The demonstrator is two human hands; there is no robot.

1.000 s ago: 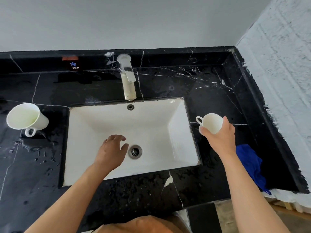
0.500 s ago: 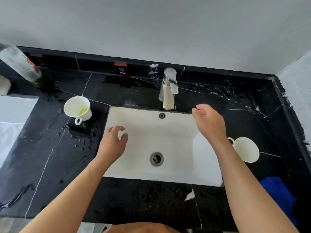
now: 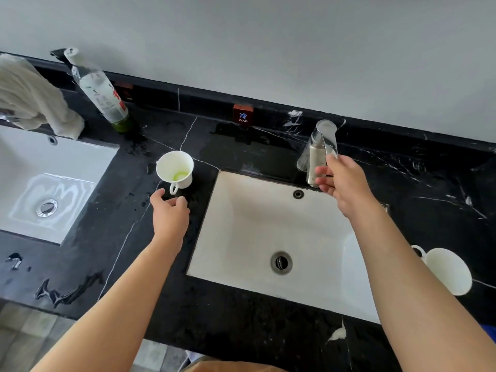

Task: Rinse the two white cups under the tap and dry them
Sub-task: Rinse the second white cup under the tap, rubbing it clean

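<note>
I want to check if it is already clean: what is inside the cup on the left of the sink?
Inside the left cup a small yellow-green residue lies at the bottom; the inner wall above it looks white. The left hand is near its handle, covering nothing inside.

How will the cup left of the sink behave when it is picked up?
The cup looks stiff and probably breakable. Green liquid at its bottom may spill if tilted. The wet counter suggests it could be slippery.

Bottle (image 3: 103, 99), towel (image 3: 35, 98), second basin (image 3: 67, 162) at left.
</note>
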